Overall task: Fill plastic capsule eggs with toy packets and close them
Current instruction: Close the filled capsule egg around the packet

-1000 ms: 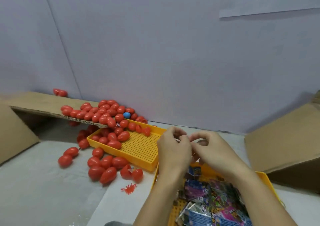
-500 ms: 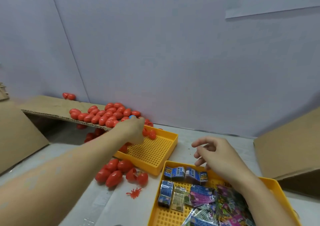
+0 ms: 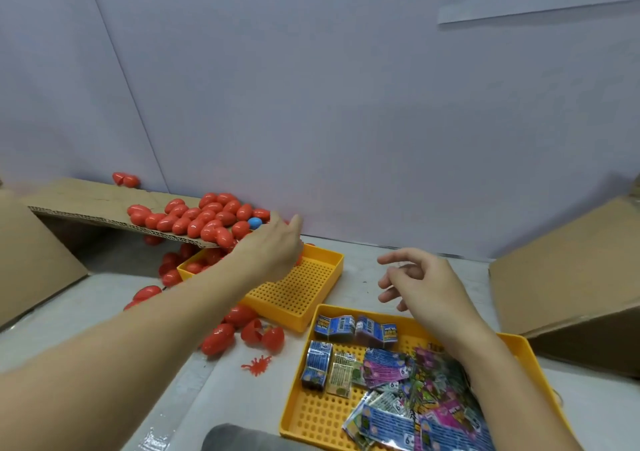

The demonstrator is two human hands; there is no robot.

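- Left hand (image 3: 273, 249): reaching over the far yellow tray (image 3: 304, 294), fingers bent down at the tray's back edge; whether it holds an egg cannot be told.
- Right hand (image 3: 422, 284): above the counter (image 3: 360, 270) right of that tray, fingers loosely curled, holding nothing.
- Red capsule eggs (image 3: 194, 218): glossy ovals, heaped on a cardboard flap (image 3: 86, 201) behind the tray, others spilled left of it.
- Toy packets (image 3: 398, 381): printed sachets in the near yellow tray (image 3: 311, 416), below the right hand.
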